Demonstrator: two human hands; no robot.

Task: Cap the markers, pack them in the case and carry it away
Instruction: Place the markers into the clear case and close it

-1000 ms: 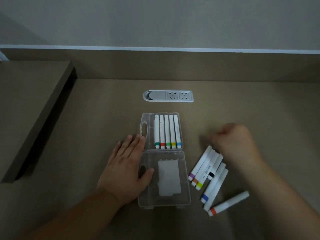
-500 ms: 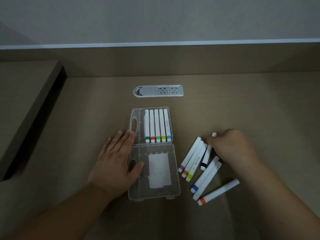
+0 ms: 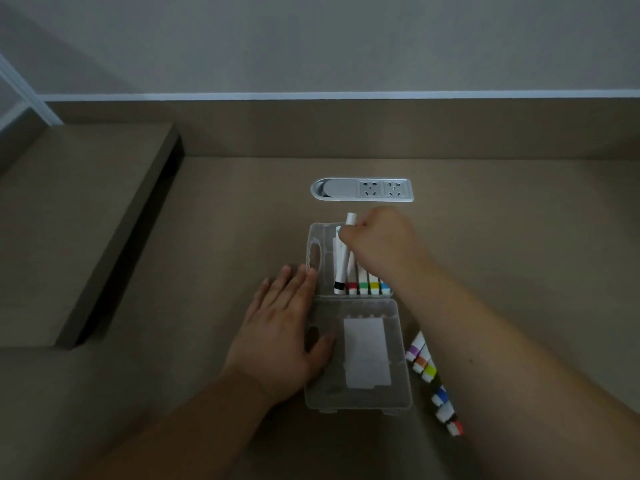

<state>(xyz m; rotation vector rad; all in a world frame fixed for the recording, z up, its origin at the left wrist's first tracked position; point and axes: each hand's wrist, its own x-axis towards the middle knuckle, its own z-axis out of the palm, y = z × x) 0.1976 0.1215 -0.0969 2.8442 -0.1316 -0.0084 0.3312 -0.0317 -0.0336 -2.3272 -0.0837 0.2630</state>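
Your right hand (image 3: 377,242) pinches the black-banded marker (image 3: 343,268) over the case (image 3: 320,237). Your left hand (image 3: 280,334) rests flat, fingers spread, on its lid (image 3: 398,341).

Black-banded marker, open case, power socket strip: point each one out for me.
black-banded marker (image 3: 342,271), head view, on the white barrel below the right hand (image 3: 377,242) gripping it.
open case (image 3: 401,386), head view, on the near half's right wall.
power socket strip (image 3: 341,189), head view, on its plain grey cover.
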